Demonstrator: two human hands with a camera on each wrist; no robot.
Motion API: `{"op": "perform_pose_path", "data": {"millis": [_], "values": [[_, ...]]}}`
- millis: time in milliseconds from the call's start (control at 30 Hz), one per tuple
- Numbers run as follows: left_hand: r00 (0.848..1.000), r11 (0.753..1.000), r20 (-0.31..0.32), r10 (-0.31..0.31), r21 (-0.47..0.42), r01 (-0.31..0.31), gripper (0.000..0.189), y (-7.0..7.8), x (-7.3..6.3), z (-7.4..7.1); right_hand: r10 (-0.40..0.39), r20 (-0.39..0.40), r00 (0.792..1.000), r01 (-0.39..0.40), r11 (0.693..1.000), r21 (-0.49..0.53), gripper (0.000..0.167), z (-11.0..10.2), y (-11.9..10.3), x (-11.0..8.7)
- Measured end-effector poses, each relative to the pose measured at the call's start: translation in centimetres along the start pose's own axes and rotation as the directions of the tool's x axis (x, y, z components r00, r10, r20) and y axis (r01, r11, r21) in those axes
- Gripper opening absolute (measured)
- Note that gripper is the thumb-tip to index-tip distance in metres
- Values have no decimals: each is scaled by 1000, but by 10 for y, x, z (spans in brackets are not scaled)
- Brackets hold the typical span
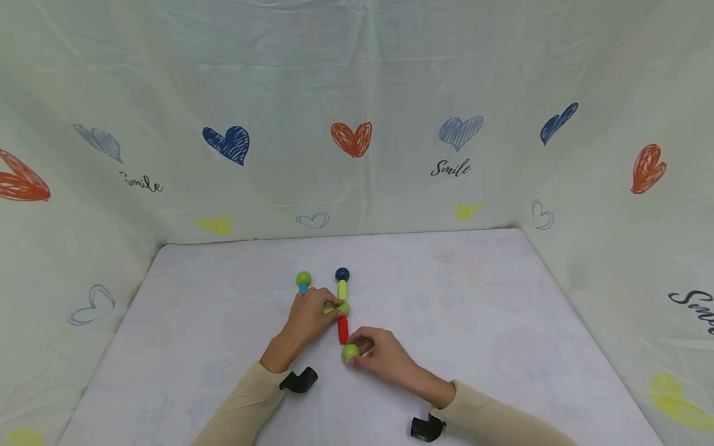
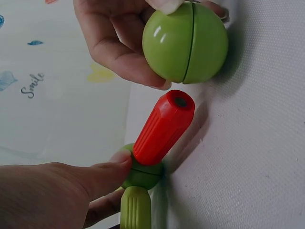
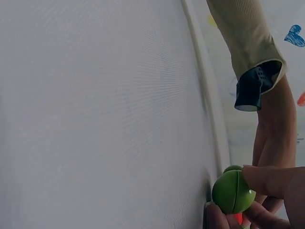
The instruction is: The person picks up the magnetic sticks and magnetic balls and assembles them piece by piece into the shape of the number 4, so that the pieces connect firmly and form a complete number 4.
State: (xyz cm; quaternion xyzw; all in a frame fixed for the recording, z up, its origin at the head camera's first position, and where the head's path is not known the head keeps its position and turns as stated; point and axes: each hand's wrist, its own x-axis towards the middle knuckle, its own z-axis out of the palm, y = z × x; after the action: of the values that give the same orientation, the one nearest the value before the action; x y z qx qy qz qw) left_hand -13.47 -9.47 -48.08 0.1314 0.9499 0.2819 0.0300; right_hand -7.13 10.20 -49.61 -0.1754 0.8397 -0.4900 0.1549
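My left hand (image 1: 308,314) pinches a green ball (image 1: 345,309) in the middle of a ball-and-stick piece. From that ball a red stick (image 1: 343,331) runs toward me, a yellow-green stick (image 1: 342,289) leads back to a navy ball (image 1: 343,274), and another yellow-green stick (image 2: 136,207) shows under the left hand. My right hand (image 1: 385,355) holds a larger-looking green ball (image 2: 178,43) between thumb and fingers. In the left wrist view a small gap separates it from the red stick's free end, which has a dark round inset.
Behind the left hand lie another green ball (image 1: 304,278) and a blue stick (image 1: 304,288), partly covered by that hand. A white cloth covers the table (image 1: 474,322). Black wrist cameras (image 1: 301,380) hang beneath both sleeves. A heart-printed curtain (image 1: 290,93) encloses the back and sides.
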Motion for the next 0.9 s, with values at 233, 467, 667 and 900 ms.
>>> {"op": "perform_pose_path", "data": {"millis": [233,467,667,900], "values": [[1000,1000,1,-4,-11,4,20,0,0,0,4,-28,1000,-4,1000,7,29,5,-3,0],[1000,1000,-3,-16,-13,16,21,0,1,1,16,-62,998,-16,1000,5,33,8,-4,2],[1000,999,0,-27,-22,27,22,1,1,1,5,-70,998,-4,1000,8,34,10,-4,4],[1000,999,1,-28,-25,28,22,0,1,1,-16,-67,998,17,1000,15,35,12,-3,6]]}}
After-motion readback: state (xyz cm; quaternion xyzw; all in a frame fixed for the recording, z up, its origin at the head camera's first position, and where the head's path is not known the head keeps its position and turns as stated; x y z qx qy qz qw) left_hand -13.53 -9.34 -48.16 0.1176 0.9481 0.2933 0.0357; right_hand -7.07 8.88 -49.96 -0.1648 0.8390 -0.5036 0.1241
